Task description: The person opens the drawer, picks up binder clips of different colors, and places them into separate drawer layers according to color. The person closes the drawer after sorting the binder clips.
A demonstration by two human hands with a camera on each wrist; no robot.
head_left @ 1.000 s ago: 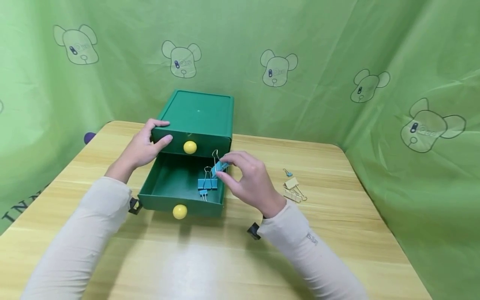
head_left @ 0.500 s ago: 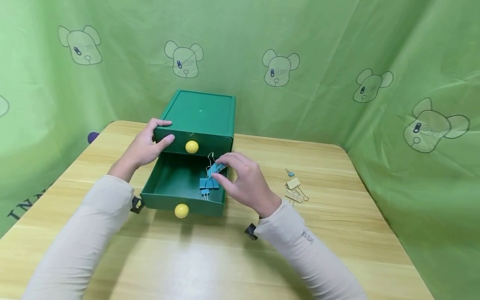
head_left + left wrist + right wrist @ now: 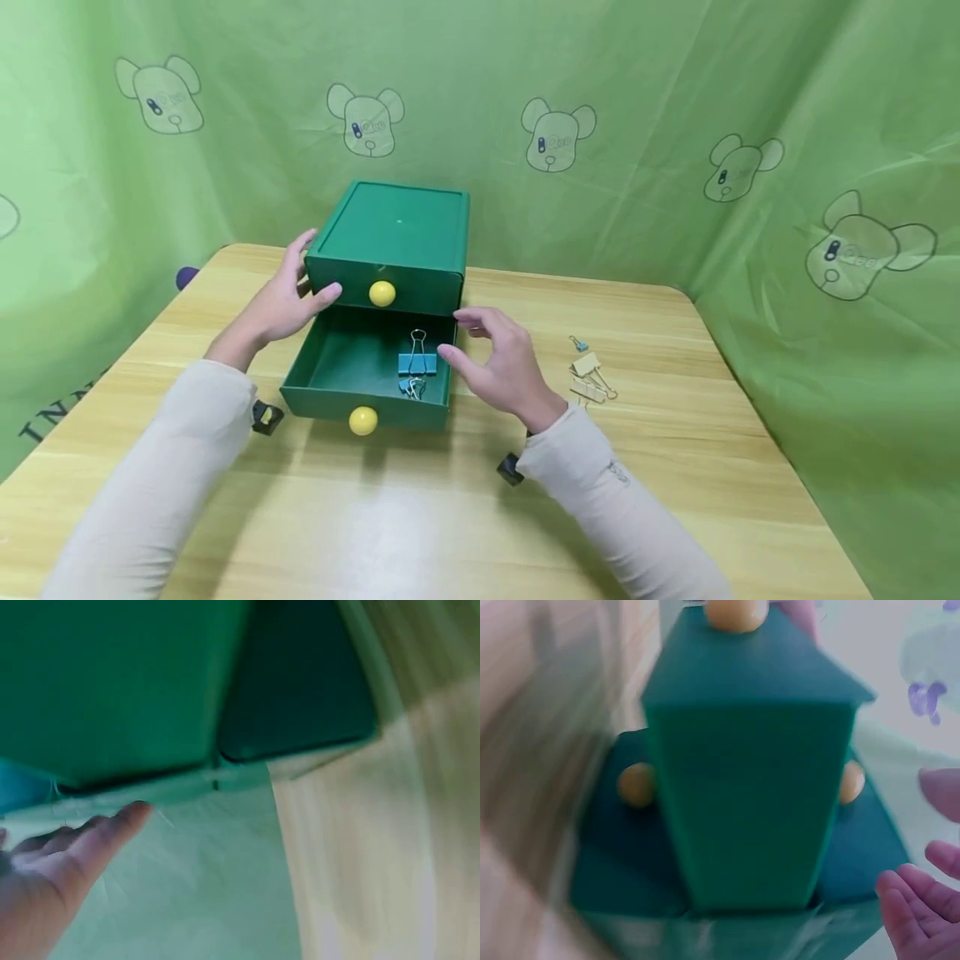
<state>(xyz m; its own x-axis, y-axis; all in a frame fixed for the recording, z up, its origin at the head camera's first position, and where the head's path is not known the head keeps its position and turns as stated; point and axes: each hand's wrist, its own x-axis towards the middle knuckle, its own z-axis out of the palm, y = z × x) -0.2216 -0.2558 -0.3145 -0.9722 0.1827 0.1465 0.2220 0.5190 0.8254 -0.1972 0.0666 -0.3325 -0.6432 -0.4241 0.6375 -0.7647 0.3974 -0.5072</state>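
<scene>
A green drawer cabinet (image 3: 401,221) stands on the table with its drawer (image 3: 315,402) pulled out under the top drawer front. Blue binder clips (image 3: 417,363) lie inside the drawer near its right wall, one with its wire handle pointing back. My right hand (image 3: 498,362) hovers at that wall, fingers parted and holding nothing; its fingertips (image 3: 892,885) show beside the cabinet in the right wrist view. At the cabinet's upper left side is my left hand (image 3: 277,304), thumb by the front and fingers along the side.
To the right on the wooden table (image 3: 637,467) lie a small blue binder clip (image 3: 578,343) and cream binder clips (image 3: 586,365). Yellow knobs (image 3: 382,293) stick out from the drawer fronts. A green curtain (image 3: 465,83) hangs behind and at the sides.
My right hand has let go of a blue binder clip, which has dropped into the drawer among the others. My left fingers have slid off the cabinet's top to its side.
</scene>
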